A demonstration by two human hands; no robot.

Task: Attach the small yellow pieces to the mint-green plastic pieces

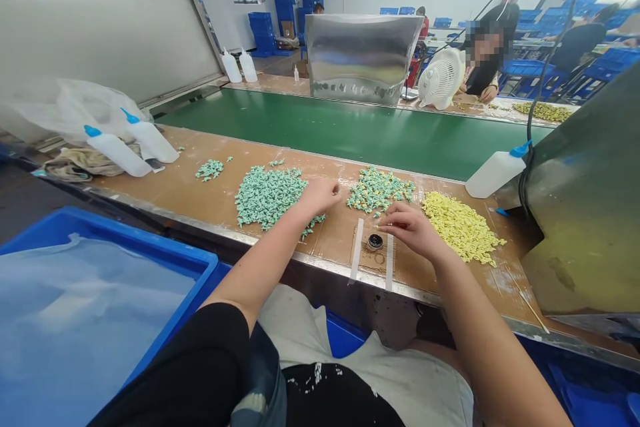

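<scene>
My left hand (323, 195) is over the bench at the right edge of a heap of small teal pieces (270, 195), its fingers closed. Anything between them is hidden or too small to tell. My right hand (409, 228) is pinched, thumb and forefinger together just above and beside a small round pot with dark contents (375, 241). A tiny pale thing may be at its fingertips. Behind that hand lies a heap of mixed teal and yellow pieces (379, 188). A larger heap of plain yellow pieces (460, 225) is to its right.
Two white tape strips (357, 250) flank the pot. Beyond the brown bench runs a green conveyor belt (320, 121). White squeeze bottles (493, 173) lie at both sides. A blue bin (200, 259) stands left. Across the belt are a fan (441, 79) and a person (487, 57).
</scene>
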